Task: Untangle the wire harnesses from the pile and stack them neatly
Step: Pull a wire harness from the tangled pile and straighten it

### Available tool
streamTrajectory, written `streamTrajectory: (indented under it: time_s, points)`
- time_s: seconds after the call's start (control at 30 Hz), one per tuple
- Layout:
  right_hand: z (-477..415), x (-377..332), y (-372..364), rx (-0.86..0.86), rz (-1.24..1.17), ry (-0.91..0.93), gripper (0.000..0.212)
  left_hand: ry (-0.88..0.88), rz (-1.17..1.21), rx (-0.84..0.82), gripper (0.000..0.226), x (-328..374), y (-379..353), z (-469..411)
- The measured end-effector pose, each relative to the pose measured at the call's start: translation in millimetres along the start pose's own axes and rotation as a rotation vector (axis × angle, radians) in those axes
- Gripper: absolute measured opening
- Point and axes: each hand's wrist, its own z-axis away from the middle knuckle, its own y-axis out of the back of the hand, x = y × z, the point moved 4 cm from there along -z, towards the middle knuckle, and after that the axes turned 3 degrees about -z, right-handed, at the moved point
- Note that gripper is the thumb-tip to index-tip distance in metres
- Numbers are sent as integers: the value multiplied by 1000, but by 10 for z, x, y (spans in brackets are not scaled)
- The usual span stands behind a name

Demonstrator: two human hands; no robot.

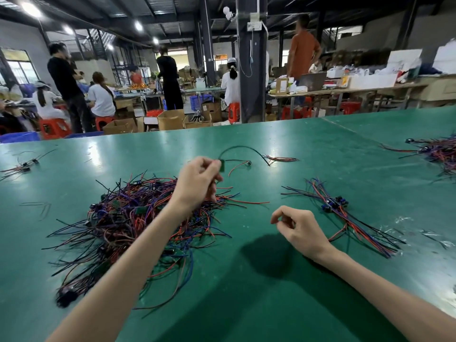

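Note:
A big tangled pile of red, blue, purple and black wire harnesses lies on the green table at the left. My left hand is raised above the pile's far right edge and pinches the small green board of one harness, whose black and red wires arc off to the right. My right hand hovers low over the table with its fingers curled and holds nothing that I can see. To its right lies a straightened stack of harnesses, their blue connectors together.
Another heap of harnesses sits at the far right, and a few loose ones at the far left. Beyond the table's far edge stand cardboard boxes, red stools and several people at other benches.

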Motion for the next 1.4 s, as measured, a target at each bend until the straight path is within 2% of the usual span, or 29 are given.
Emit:
streamTrajectory:
  time_s: [0.2, 0.37, 0.43, 0.5, 0.63, 0.83, 1.03, 1.2, 1.4]
  points:
    - [17, -61, -73, -141, -451, -267, 12, 39, -58, -120, 9, -370, -664, 468]
    - [73, -84, -125, -152, -652, -350, 13, -13, -77, -161, 7, -371, -843, 690]
    - [80, -80, -143, -153, -715, -397, 16, 47, 45, -196, 18, -371, -859, 729]
    - [73, -86, -140, -146, -791, -424, 15, 190, 262, -245, 28, -395, -869, 725]
    - [50, -83, -91, -118, -919, -402, 18, 424, 610, -332, 10, -410, -907, 736]
    - [86, -116, -129, -196, -947, -329, 16, 436, 726, -359, 28, -414, -957, 792]
    - [95, -119, -148, -175, -988, -329, 18, 331, 666, -237, 32, -420, -937, 770]
    - [95, -120, -152, -188, -1114, -433, 16, 290, 565, -215, 27, -455, -940, 778]
    - [100, -65, -147, -149, -983, -529, 22, 242, 379, -223, 33, -464, -918, 793]
